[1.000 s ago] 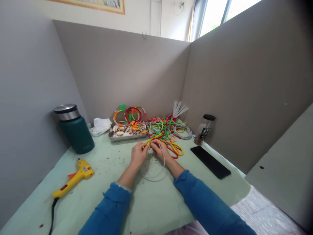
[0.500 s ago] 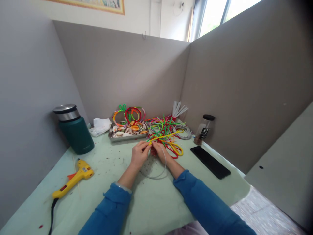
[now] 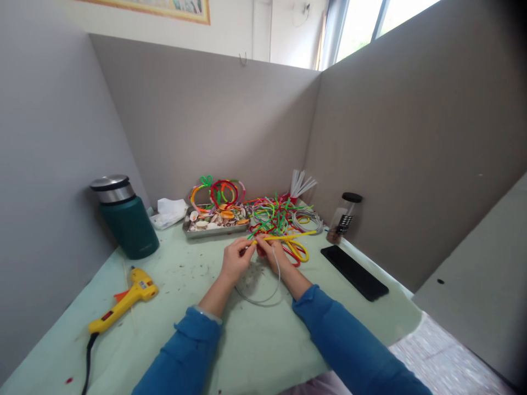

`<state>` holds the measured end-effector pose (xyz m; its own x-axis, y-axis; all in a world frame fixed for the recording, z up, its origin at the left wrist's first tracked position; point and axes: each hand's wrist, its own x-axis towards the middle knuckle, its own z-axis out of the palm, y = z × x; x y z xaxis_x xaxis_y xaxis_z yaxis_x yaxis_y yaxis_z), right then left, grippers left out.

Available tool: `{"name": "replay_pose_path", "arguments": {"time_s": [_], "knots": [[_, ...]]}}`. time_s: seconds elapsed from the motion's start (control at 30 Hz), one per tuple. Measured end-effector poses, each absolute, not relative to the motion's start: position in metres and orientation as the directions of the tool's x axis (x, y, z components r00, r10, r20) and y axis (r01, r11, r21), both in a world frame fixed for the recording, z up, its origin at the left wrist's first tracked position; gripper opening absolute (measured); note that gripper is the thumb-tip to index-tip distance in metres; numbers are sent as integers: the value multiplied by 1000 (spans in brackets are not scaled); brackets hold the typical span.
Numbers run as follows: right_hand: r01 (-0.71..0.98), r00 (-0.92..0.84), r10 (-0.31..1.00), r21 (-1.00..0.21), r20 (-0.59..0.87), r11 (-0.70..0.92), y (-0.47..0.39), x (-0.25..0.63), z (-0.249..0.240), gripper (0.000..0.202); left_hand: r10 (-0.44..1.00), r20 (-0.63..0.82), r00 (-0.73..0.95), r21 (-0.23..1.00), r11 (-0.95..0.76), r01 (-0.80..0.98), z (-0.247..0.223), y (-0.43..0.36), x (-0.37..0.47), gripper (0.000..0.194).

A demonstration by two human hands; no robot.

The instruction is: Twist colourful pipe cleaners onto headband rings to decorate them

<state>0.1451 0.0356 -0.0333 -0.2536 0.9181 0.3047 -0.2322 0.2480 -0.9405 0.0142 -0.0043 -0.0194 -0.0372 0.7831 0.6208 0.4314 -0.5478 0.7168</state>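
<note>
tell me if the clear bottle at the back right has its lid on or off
On: the black lid sits across the top of the bottle, with no open mouth showing.

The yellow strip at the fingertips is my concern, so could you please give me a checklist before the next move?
1. Yellow strip pinched by left hand and right hand: ok.
2. Strip's outer end clear of the coloured pile: cannot tell, they overlap in view.
3. Both ends of the pale cord secure: cannot tell, the hands hide them.
4. Glue gun away from the hands: ok.
5. Tabletop free of dark specks: not ok.
</note>
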Motion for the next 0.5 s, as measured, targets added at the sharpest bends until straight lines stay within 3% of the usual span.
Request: {"name": "replay_pose_path", "arguments": {"time_s": [0.27, 0.5], "knots": [[-158, -293, 924, -966, 245, 206, 39, 144, -38, 30, 903, 320, -287, 931, -243, 274, -30, 9, 6, 32], [-153, -349, 911, -973, 219, 175, 38, 143, -40, 27, 950, 72, -304, 997, -72, 10, -30, 9, 8, 33]]}}
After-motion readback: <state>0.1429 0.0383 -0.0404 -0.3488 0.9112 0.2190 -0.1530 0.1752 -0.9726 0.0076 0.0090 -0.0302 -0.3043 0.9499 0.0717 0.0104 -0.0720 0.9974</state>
